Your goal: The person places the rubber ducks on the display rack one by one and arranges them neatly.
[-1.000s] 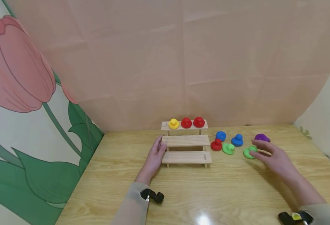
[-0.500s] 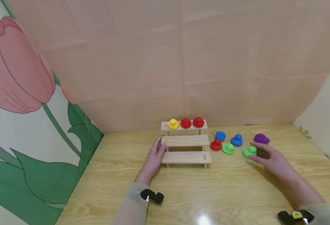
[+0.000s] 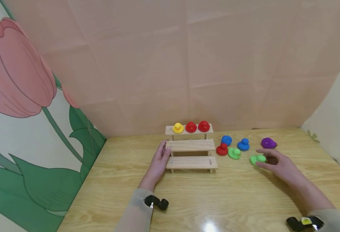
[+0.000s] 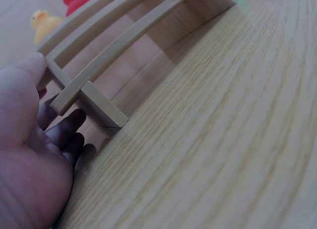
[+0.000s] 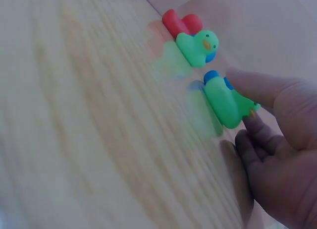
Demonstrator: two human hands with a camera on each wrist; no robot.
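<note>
My left hand (image 3: 157, 158) holds the left end of a three-step wooden stand (image 3: 190, 145). In the left wrist view the thumb lies at a step's end and the fingers curl in beneath it. A yellow rubber duck (image 3: 178, 128) and two red rubber ducks (image 3: 197, 126) sit along the top step. On the table to the right, my right hand (image 3: 284, 167) has a green rubber duck (image 3: 256, 159) between thumb and fingers. Its beak points toward the palm, as the right wrist view shows with the green duck (image 5: 225, 102) low at the tabletop.
Between the stand and my right hand sit a red duck (image 3: 222, 149), another green duck (image 3: 234, 153) and two blue ducks (image 3: 243, 145). A purple duck (image 3: 268, 143) lies behind the right hand. A pinkish cloth (image 3: 187, 64) hangs along the table's back edge.
My right thumb and fingers have come in around the green duck, and it has turned so its head faces right. The left hand and stand have stayed put.
</note>
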